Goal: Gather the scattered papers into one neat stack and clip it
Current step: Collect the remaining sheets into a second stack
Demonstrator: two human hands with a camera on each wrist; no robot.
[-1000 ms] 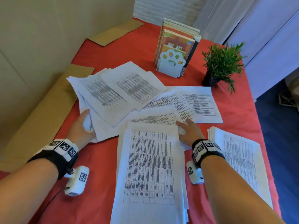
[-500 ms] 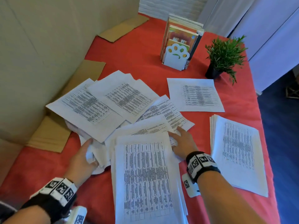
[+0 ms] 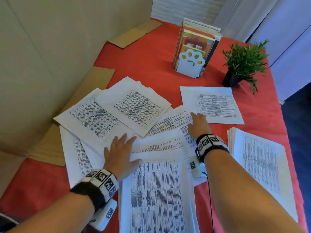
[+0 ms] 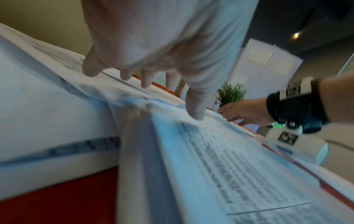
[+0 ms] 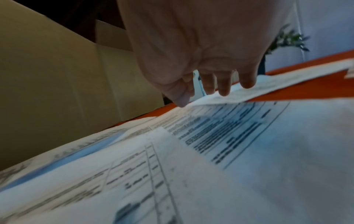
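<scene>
Hands shift across scattered papers [image 3: 134, 106] on the red table [image 3: 143, 64]: the left hand [image 3: 120, 154], flat and spread, now presses the near-left sheets, while the right hand [image 3: 198, 125], fingers extended, has reached far-right toward a lone sheet [image 3: 212, 103]. Gathering continues; no clip visible.

The head view looks forward and steeply down from above the desk [image 3: 138, 61], taking in both forearms, the spread papers [image 3: 156, 190], and the plant [image 3: 244, 63] at the far right. The left wrist view sits very near the papers [image 4: 220, 159], looking along the left hand [image 4: 162, 45] across the desk towards the right hand [image 4: 245, 112] and plant [image 4: 230, 94]. The right wrist view, just as low, looks along the right hand [image 5: 197, 45] over the papers [image 5: 249, 151]. All three views share the papers and the plant [image 5: 287, 39].
</scene>
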